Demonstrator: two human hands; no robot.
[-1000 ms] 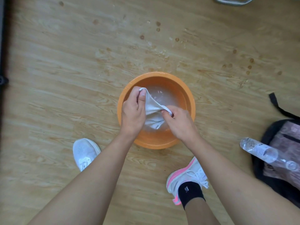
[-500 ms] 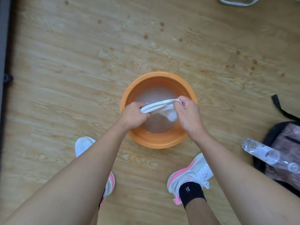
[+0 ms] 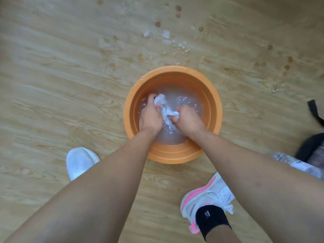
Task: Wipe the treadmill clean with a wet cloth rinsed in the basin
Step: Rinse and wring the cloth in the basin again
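Two hands [image 3: 151, 116] [image 3: 189, 120] gripping one cloth [image 3: 166, 110], one basin [image 3: 175, 154]

Cloth [image 3: 166, 109] in basin [image 3: 172, 153] (on floor [image 3: 70, 67]), shoes [image 3: 78, 162] nearer, bottle [image 3: 298, 164] right.

Pale wood-grain floor [image 3: 61, 67], dark round drip marks [image 3: 157, 24] and whitish wet splashes [image 3: 165, 35] at the far side, white shoe [image 3: 78, 162] lower left, white-and-pink sneaker [image 3: 206, 195] with black sock [image 3: 210, 220], blurred plastic bottle [image 3: 298, 165] beside dark bag [image 3: 310, 149], black strap [image 3: 315, 111] at right edge
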